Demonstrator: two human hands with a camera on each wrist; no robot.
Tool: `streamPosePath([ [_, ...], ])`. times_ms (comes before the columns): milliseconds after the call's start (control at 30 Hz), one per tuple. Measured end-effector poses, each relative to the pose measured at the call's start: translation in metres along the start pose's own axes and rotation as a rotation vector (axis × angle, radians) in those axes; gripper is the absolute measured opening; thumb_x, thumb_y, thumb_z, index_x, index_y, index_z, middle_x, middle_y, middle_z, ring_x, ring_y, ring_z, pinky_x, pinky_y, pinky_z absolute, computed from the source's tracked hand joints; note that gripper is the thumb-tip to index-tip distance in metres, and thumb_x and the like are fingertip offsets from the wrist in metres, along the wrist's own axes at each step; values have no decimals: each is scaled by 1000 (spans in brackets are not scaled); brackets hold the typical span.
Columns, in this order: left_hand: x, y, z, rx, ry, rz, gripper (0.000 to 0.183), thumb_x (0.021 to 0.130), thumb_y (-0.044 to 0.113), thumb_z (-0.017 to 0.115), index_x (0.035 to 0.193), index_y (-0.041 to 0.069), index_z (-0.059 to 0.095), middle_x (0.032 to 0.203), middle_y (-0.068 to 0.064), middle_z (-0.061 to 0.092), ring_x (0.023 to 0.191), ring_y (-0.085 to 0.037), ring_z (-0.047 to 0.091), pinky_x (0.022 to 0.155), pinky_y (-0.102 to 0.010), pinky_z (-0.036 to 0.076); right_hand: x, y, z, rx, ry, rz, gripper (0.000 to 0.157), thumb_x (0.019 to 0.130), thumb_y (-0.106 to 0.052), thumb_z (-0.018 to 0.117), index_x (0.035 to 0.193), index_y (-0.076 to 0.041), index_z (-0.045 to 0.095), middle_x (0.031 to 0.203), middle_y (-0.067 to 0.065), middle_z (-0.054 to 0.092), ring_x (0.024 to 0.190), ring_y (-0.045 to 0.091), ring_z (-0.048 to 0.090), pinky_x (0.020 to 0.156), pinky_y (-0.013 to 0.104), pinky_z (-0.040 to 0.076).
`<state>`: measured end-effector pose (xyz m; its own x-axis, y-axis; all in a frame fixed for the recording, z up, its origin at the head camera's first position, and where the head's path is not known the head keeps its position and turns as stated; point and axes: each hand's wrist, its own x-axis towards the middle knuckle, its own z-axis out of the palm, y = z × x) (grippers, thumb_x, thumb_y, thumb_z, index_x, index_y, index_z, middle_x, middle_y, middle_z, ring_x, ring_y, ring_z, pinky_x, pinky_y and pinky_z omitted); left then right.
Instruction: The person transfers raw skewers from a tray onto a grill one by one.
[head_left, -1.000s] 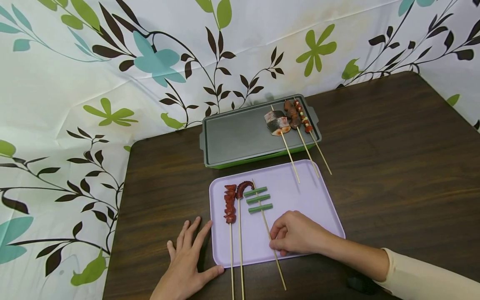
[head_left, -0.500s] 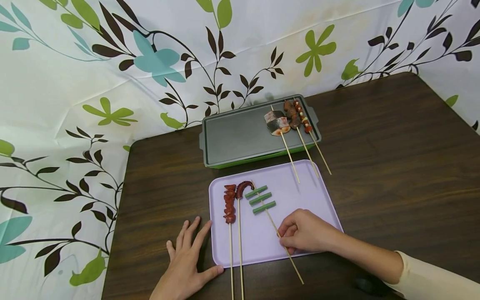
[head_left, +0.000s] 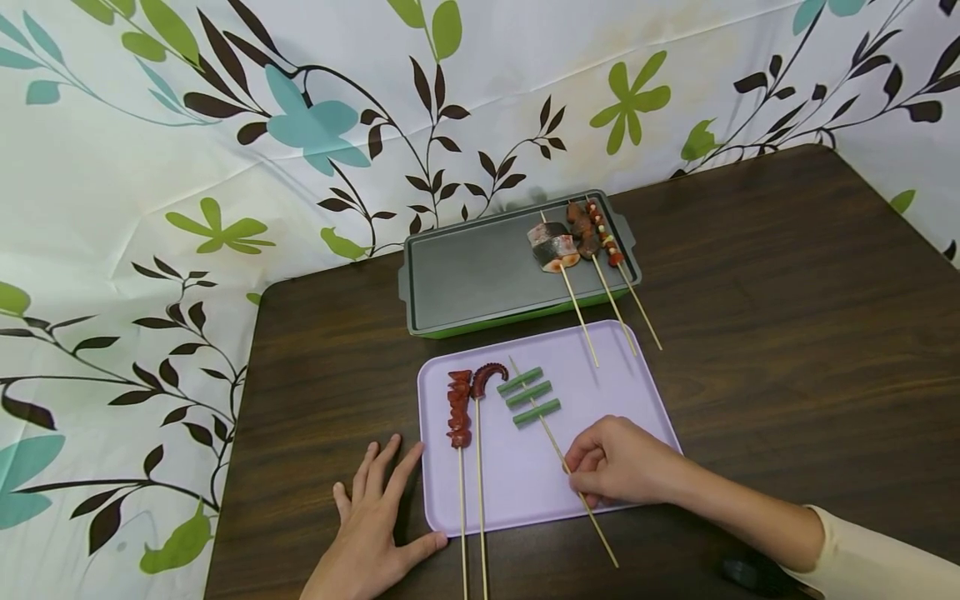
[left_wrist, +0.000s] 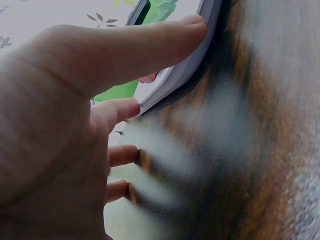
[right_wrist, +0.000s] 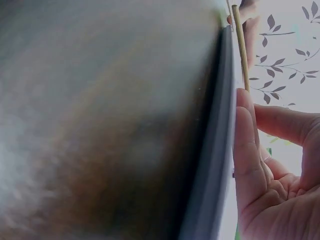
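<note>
1. Swung toward 3 o'clock since a second ago: the right hand (head_left: 622,462) and the long pale wooden skewer with three green rod-shaped pieces (head_left: 528,394); its lower tip has moved farthest, so the skewer leans more.
2. The right hand is clamped on this skewer's bare stick, pinching it between thumb and fingers below the green pieces. Whether the stick is lifted is hard to tell.
3. From this hand, the nearer of the two to it, the green pieces lie toward 10 o'clock; the stick's long axis runs from 11 to 5 o'clock.
4. Beneath is a flat lilac rectangular tray (head_left: 630,375). On its 9 o'clock side lie a skewer of glossy red chunks (head_left: 460,408) and a skewer with a dark-red curled tentacle (head_left: 487,377), sticks pointing to 6 o'clock.
5. The left hand (head_left: 372,525) rests at the tray's 8 o'clock corner, fingers straight and spread, gripping nothing.
6. Toward 11 o'clock from the right hand stands a grey-topped, green-sided rectangular grill (head_left: 472,275). Its 3 o'clock end bears skewers of grey-and-pink fish (head_left: 555,246), brown meat (head_left: 583,229) and red-and-white beads (head_left: 604,237).
7. All stand on a dark brown wood-grain table (head_left: 750,333).
</note>
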<state>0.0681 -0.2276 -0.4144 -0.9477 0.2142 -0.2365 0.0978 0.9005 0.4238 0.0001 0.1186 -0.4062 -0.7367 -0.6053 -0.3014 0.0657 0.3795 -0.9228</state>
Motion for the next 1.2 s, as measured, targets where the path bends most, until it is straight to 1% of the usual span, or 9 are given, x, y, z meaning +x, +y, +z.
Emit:
streamPosePath([
  [133,0,0,0,2,-8,-10,108,69,66,76,156,40,18,161,-10,14,146,-43,2,88,-87,5,0,-5,-3,-9,7,-36,7,80,-1,72,80,-8,69,59,-4,65,51,12,62,49,21,48],
  [333,0,0,-1,0,-12,-11,108,70,66,77,156,40,18,161,-10,14,146,-42,2,89,-87,5,1,-19,-11,-6,15,-56,4,82,-3,72,86,-3,70,62,-4,66,55,18,65,53,22,49],
  [467,-1,1,-1,0,-2,1,107,70,67,76,156,39,18,160,-10,15,146,-43,3,88,-87,5,4,-29,-16,-7,21,-66,8,83,-3,71,90,1,71,63,-3,67,58,22,67,54,23,49],
  [733,-2,1,-1,-2,18,16,107,70,67,76,156,38,20,160,-11,17,145,-44,4,87,-88,6,16,-48,-28,-31,48,-76,11,85,-3,69,93,4,71,66,-2,67,62,27,68,55,26,52],
  [933,-2,1,-1,-17,25,26,106,71,66,76,156,37,20,160,-11,16,145,-45,3,86,-88,5,28,-58,-40,-7,63,-87,15,85,-4,70,95,6,71,68,1,69,62,22,68,56,28,53],
  [1033,-2,1,-1,-18,24,24,106,70,65,77,156,37,20,160,-11,16,145,-45,3,86,-88,5,35,-62,-45,36,73,-63,17,85,-4,70,97,8,70,70,5,70,63,21,68,57,30,56],
  [1200,-1,0,1,-8,18,14,107,69,64,78,156,38,20,160,-11,16,145,-44,4,88,-88,5,47,-66,-56,127,84,19,24,87,-7,71,103,10,69,75,10,72,66,21,70,61,34,58],
])
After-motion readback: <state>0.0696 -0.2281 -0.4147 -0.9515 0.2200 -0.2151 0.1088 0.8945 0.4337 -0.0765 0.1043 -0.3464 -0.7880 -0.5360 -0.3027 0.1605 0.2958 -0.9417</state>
